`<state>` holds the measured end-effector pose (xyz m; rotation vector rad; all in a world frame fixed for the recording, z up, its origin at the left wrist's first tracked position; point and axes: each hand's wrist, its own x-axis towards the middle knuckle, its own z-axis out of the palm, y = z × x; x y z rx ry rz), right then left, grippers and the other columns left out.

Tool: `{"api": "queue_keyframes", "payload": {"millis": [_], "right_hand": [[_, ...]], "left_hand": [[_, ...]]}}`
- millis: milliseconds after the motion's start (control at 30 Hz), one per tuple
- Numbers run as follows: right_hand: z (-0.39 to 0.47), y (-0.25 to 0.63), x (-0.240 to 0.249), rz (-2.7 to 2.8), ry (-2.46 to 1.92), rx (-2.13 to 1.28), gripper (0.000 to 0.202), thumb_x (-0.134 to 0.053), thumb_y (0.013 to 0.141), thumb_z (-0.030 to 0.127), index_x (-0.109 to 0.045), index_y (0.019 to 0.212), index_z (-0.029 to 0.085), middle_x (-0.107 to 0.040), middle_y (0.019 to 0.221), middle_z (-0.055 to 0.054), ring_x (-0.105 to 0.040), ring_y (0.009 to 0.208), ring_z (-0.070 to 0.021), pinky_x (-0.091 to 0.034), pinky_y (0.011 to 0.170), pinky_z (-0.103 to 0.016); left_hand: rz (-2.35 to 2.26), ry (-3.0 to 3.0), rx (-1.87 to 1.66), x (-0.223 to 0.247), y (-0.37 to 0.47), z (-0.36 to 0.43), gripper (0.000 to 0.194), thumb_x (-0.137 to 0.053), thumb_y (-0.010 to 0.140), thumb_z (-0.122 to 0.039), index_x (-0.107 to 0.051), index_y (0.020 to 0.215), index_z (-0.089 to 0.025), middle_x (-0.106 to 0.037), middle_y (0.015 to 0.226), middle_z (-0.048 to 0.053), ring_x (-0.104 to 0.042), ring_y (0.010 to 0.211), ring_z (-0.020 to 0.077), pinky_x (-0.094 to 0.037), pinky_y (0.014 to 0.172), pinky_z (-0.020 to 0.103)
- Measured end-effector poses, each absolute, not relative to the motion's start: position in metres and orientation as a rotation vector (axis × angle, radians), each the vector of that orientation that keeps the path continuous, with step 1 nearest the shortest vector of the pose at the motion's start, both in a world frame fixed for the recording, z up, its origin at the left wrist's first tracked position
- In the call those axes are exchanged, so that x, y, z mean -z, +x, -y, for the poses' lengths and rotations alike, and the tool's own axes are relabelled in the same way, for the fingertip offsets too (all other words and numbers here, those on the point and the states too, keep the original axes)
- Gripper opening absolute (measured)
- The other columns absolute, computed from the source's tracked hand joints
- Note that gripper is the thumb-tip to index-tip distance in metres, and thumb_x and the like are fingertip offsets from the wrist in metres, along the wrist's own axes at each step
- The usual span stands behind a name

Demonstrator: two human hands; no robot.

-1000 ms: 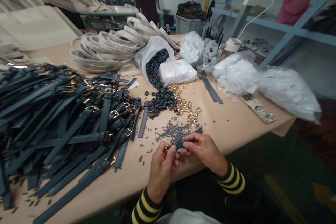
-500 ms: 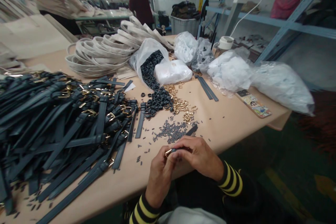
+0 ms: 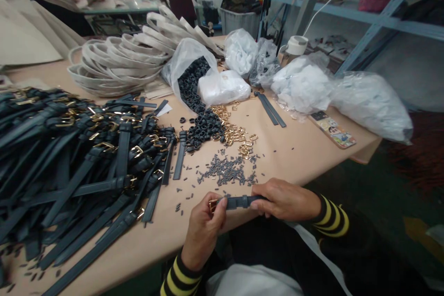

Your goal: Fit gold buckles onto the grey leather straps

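A dark leather buckle strap (image 3: 236, 202) is stretched level between my two hands at the table's front edge. My left hand (image 3: 205, 222) pinches its left end, where a gold buckle (image 3: 212, 204) shows between thumb and fingers. Toward the strap's other end, my right hand (image 3: 282, 199) is closed round it, hiding that tip. A dark keeper loop sits on the strap near the right fingers. Just beyond lie many small dark pieces (image 3: 227, 169), then loose gold buckles (image 3: 234, 134) and a heap of dark loops (image 3: 204, 127).
A large pile of buckled straps (image 3: 69, 162) covers the table's left. Behind stand coiled pale straps (image 3: 118, 64), an open bag of loops (image 3: 194, 78) and stuffed plastic bags (image 3: 301, 83). A patterned phone (image 3: 333, 130) lies at right. Two people work at the back.
My right hand has moved right, away from my left, and the strap now shows stretched out between them. The view has shifted slightly.
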<state>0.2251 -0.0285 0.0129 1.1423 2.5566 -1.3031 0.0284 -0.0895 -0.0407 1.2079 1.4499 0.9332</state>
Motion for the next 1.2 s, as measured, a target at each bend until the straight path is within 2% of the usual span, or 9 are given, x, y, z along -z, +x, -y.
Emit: {"api": "queue_keyframes", "payload": {"millis": [100,267,600,767,967,1133,1200], "right_hand": [[0.030,0.218,-0.008,-2.373,1.045,1.709,0.017,-0.039,0.086,0.019,-0.050,0.074,0.015,-0.061,0.061,0.000,-0.056,0.049,-0.0075,-0.041,0.050,-0.016],[0.030,0.212,-0.002,-2.287,1.017,1.907,0.020,-0.037,0.086,0.016,-0.049,0.070,0.014,-0.057,0.058,0.002,-0.049,0.043,-0.0046,-0.038,0.046,-0.014],[0.031,0.210,0.000,-2.364,1.091,1.835,0.026,-0.040,0.086,0.020,-0.053,0.065,0.013,-0.046,0.048,0.005,-0.042,0.041,-0.0050,-0.033,0.045,-0.015],[0.034,0.208,0.002,-2.365,1.107,1.830,0.022,-0.039,0.086,0.020,-0.051,0.068,0.014,-0.054,0.054,0.003,-0.047,0.044,-0.0060,-0.037,0.047,-0.015],[0.036,0.209,0.001,-2.483,1.134,1.556,0.021,-0.038,0.086,0.019,-0.048,0.069,0.015,-0.059,0.057,0.000,-0.051,0.047,-0.0070,-0.038,0.050,-0.016],[0.035,0.208,-0.003,-2.321,1.078,1.740,0.020,-0.034,0.087,0.018,-0.046,0.071,0.015,-0.057,0.056,0.002,-0.051,0.042,-0.0064,-0.040,0.047,-0.016],[0.036,0.208,-0.002,-2.370,1.082,1.705,0.020,-0.034,0.086,0.016,-0.047,0.071,0.015,-0.056,0.055,0.002,-0.051,0.044,-0.0072,-0.040,0.050,-0.017]], "left_hand": [[-1.501,1.252,-0.923,0.044,0.034,0.090,0.024,-0.048,0.079,-0.038,-0.047,0.067,-0.017,-0.042,0.045,-0.007,-0.037,0.039,0.0065,-0.031,0.039,0.017],[-1.582,1.369,-0.887,0.046,0.037,0.089,0.024,-0.046,0.079,-0.038,-0.048,0.067,-0.018,-0.042,0.045,-0.006,-0.039,0.040,0.0082,-0.032,0.041,0.019],[-1.562,1.609,-0.826,0.043,0.031,0.090,0.021,-0.041,0.082,-0.033,-0.046,0.068,-0.018,-0.043,0.050,-0.005,-0.043,0.044,0.0093,-0.034,0.045,0.020],[-1.525,1.672,-0.772,0.044,0.029,0.091,0.021,-0.041,0.083,-0.031,-0.047,0.068,-0.018,-0.045,0.053,-0.004,-0.044,0.047,0.0095,-0.033,0.047,0.020],[-1.498,1.653,-0.781,0.040,0.030,0.088,0.019,-0.044,0.081,-0.028,-0.048,0.065,-0.018,-0.045,0.051,-0.005,-0.043,0.045,0.0089,-0.031,0.047,0.020],[-1.461,1.550,-0.782,0.043,0.032,0.088,0.014,-0.047,0.079,-0.027,-0.052,0.071,-0.017,-0.051,0.056,-0.003,-0.047,0.051,0.0102,-0.035,0.050,0.020],[-1.438,1.548,-0.746,0.045,0.032,0.089,0.015,-0.046,0.080,-0.028,-0.053,0.073,-0.017,-0.053,0.059,-0.002,-0.048,0.054,0.0109,-0.035,0.053,0.021]]}}
